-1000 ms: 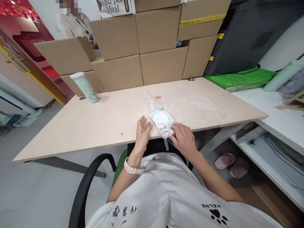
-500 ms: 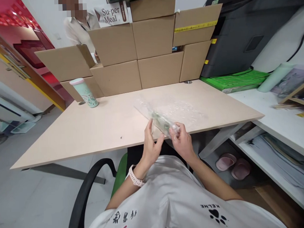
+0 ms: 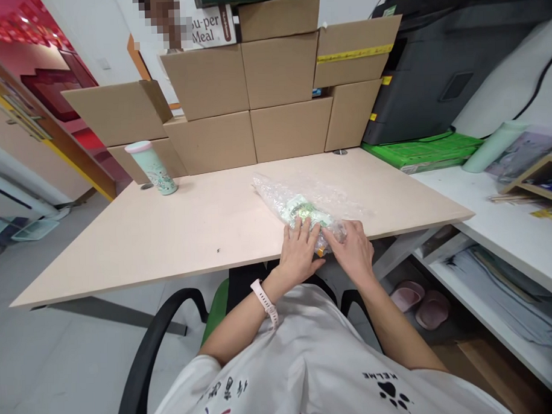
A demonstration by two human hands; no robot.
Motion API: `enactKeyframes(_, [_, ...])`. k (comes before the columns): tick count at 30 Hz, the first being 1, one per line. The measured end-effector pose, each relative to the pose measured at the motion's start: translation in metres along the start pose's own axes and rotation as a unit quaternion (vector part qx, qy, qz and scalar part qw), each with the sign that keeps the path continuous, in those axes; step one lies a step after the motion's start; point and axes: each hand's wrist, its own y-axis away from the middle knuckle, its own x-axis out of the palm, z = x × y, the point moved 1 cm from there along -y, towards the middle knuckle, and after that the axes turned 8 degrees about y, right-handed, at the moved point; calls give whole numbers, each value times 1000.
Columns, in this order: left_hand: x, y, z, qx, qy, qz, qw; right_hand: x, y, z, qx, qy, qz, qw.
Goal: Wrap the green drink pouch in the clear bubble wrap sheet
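Note:
At the front edge of the table, a green-and-white packet (image 3: pixel 303 207) lies inside clear plastic wrap (image 3: pixel 270 192) that looks like bubble wrap. My left hand (image 3: pixel 299 245) rests palm down on the near side of the packet, its fingers spread out. At the wrap's right end, my right hand (image 3: pixel 352 249) has its fingers and thumb curled on the plastic. A small orange bit (image 3: pixel 321 252) shows between the hands at the table edge. More clear plastic stretches behind and to the right; what is under it is not visible.
A mint tumbler (image 3: pixel 152 169) with a pink rim stands at the table's back left. Stacked cardboard boxes (image 3: pixel 214 139) line the back. To the right are a green crate (image 3: pixel 423 153) and a white shelf (image 3: pixel 442 186). A person (image 3: pixel 163 24) is partly hidden behind the boxes.
The packet was raised and tilted in the hands; now it lies lower on the table. My left hand has turned palm down onto it. The person behind has shifted right.

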Motion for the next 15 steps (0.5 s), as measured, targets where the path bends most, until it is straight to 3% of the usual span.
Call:
enactKeyframes(3, [-2,-3,2,5,-16,5,1000,-6,4,1,-79,47,-14,996])
enactKeyframes(7, [-9,-7,3,5,-12,4,1000,0,6,-7,-193,46,90,976])
enactKeyframes(11, [-19,-3,5,-2,12,-8,1000,-2,14,-9,-236,32,143,961])
enactKeyframes(15, [-34,22,15,-11,64,-35,997,-7,31,13,-247,15,156,956])
